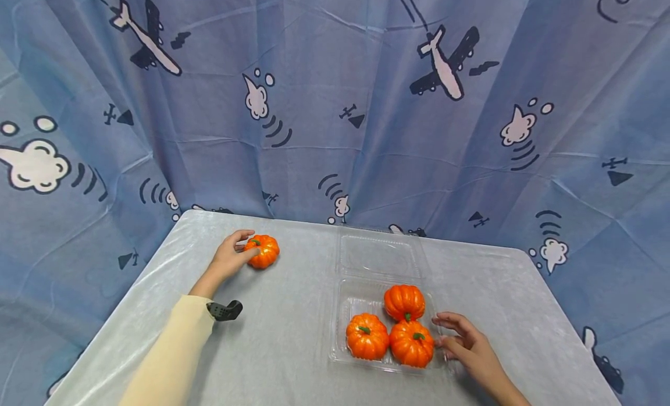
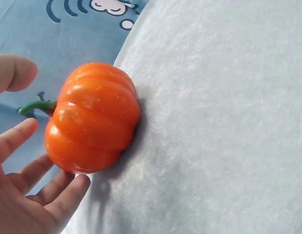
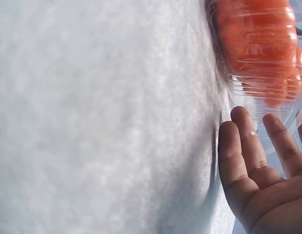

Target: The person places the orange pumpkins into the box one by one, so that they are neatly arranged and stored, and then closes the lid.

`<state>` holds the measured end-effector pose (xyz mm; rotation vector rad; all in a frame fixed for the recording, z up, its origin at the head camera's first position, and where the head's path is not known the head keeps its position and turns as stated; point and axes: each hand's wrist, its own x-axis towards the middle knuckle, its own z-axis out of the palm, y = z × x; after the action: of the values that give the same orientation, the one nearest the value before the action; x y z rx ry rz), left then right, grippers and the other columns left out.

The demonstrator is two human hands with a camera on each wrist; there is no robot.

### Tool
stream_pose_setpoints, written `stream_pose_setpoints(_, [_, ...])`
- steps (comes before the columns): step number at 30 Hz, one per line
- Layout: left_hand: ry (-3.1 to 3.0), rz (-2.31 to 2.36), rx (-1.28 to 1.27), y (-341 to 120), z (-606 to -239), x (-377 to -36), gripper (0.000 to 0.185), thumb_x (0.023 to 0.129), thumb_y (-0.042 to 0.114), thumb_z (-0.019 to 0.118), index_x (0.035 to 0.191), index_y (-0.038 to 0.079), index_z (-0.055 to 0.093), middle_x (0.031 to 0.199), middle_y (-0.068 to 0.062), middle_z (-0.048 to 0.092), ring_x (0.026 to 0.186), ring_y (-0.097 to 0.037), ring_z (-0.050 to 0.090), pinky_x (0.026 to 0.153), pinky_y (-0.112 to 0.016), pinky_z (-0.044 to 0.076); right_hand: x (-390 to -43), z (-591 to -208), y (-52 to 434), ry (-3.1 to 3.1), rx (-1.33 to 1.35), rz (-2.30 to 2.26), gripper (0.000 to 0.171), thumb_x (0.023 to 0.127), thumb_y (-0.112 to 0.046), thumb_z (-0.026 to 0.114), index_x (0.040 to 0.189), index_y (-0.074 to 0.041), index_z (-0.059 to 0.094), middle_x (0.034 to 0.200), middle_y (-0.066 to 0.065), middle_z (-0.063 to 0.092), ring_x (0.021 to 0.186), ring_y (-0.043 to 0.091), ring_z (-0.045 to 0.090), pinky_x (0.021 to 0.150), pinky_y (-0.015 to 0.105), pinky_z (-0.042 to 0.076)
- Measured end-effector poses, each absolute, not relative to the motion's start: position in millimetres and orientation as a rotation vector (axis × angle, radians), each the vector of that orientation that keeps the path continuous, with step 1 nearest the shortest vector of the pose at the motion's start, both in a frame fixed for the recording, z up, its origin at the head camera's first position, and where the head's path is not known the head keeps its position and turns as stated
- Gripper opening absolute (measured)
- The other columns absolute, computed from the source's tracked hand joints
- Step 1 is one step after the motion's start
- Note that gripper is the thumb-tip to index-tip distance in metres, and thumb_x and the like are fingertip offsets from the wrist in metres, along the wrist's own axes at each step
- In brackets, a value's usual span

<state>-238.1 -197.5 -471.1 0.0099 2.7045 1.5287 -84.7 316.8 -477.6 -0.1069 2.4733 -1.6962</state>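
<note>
Pumpkin (image 1: 263, 250) lies alone on the counter (image 1: 293, 313), well left of the tray (image 1: 340, 336) holding three others. It looks round and smooth, so it could roll off toward the far edge if nudged before being grasped. Left hand (image 1: 228, 259) cups it with fingers (image 2: 16, 139) loosely spread, barely touching. Right hand (image 1: 468, 345) rests relaxed fingers (image 3: 231, 156) against the tray's right rim.

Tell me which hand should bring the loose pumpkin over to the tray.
Probably the left hand: its fingers already cup the loose pumpkin. The right hand rests at the clear tray, steadying it.
</note>
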Motion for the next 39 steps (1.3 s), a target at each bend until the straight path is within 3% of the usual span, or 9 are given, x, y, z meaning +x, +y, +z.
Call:
stream_pose_setpoints(18, [2.721,1.501,0.006,-195.3,-479.8,-239.9,0.059,0.084,0.017,0.067,0.139,0.009,0.046,0.143,-0.02,0.044,0.129,-0.042,0.045,0.107,-0.053,0.039,-84.3,-477.2,315.4,2.476,-0.075,-1.692,0.045,0.095,-0.008,0.057,0.135,0.004,0.041,0.111,-0.021,0.063,0.083,0.01,0.068,0.064,0.033,0.058])
stream_pose_setpoints(39, [2.76,1.524,0.003,-194.2,-478.7,-236.3,0.058,0.082,0.018,0.073,0.135,0.013,0.051,0.138,-0.019,0.043,0.122,-0.04,0.051,0.1,-0.051,0.045,-84.0,-476.9,316.6,2.478,-0.142,-1.698,0.044,0.096,-0.008,0.056,0.134,0.006,0.04,0.112,-0.022,0.063,0.082,0.014,0.068,0.064,0.033,0.058])
